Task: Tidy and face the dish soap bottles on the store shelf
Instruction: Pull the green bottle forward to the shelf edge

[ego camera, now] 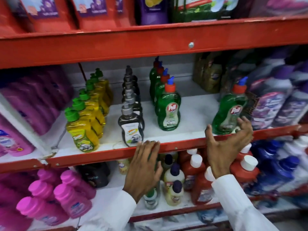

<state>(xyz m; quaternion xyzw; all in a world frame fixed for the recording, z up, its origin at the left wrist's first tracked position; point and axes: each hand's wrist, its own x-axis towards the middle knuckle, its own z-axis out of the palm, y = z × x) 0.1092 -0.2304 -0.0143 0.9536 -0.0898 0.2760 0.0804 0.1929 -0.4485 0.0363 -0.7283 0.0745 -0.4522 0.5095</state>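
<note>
On the middle shelf [186, 112] stand three rows of dish soap running front to back: yellow bottles with green caps [83, 130], dark grey bottles [131, 127], and green Pril bottles with red caps [169, 110]. One more green Pril bottle [229, 110] stands apart at the right front, tilted a little. My right hand [228, 145] is spread open at its base, fingertips touching the bottle's lower right side. My left hand [145, 169] lies flat with its fingers on the red shelf edge [103, 155], below the grey row, holding nothing.
Large purple bottles [273, 104] crowd the right of the same shelf and pink-purple packs [33, 100] the left. Below are pink bottles [55, 197], cream bottles [173, 179], red bottles with white caps [198, 174] and blue bottles [280, 169]. A red shelf beam [150, 42] runs overhead.
</note>
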